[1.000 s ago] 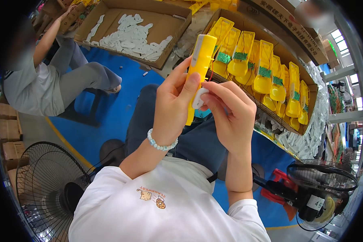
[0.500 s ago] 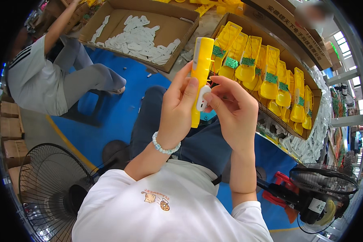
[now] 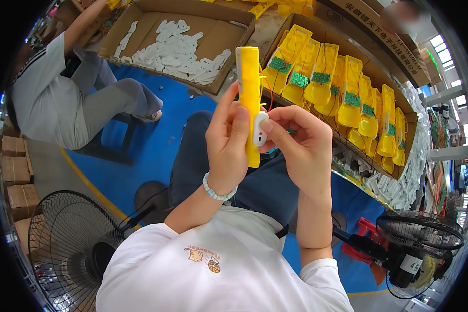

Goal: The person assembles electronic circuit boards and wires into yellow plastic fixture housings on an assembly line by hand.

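Observation:
My left hand (image 3: 226, 139) is wrapped round a long yellow plastic housing (image 3: 250, 78), held upright above my lap. Thin pegs stick out from the housing's right side. Between finger and thumb, my right hand (image 3: 306, 139) pinches a small white oval plastic cover (image 3: 259, 130) with a dark slot and a red dot. That cover lies against the housing's lower right side. A red wire (image 3: 270, 93) loops from the housing down towards my right fingers. A bit of green shows behind those fingers, mostly hidden.
Ahead on the right, a carton (image 3: 406, 117) holds several yellow housings (image 3: 322, 73) with green circuit boards and wires. Far left, a shallow carton (image 3: 112, 39) contains white plastic pieces (image 3: 174, 52). A person (image 3: 52, 104) sits at left. Fans stand at left (image 3: 70, 244) and right (image 3: 421, 234).
Both hands have shifted slightly left with the yellow housing, which now stands more upright. The red wire shows more clearly. My right hand still pinches the white cover.

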Action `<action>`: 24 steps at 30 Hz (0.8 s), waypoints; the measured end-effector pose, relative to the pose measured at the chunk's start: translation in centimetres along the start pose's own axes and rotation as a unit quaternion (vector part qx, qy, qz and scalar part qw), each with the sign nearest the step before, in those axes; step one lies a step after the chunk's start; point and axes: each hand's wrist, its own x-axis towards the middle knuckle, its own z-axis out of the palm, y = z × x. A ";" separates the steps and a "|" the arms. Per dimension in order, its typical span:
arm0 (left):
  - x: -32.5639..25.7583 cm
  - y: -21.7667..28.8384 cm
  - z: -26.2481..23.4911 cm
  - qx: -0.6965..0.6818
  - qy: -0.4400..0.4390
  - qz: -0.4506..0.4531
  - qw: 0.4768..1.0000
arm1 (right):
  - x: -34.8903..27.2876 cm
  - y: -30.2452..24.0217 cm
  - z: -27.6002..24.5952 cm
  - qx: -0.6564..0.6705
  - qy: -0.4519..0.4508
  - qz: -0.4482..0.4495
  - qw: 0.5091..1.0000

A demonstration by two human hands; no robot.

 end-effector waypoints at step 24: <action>3.3 0.4 -2.1 -0.361 -0.129 -0.085 0.920 | -1.2 0.3 0.2 -0.234 0.069 -0.251 0.937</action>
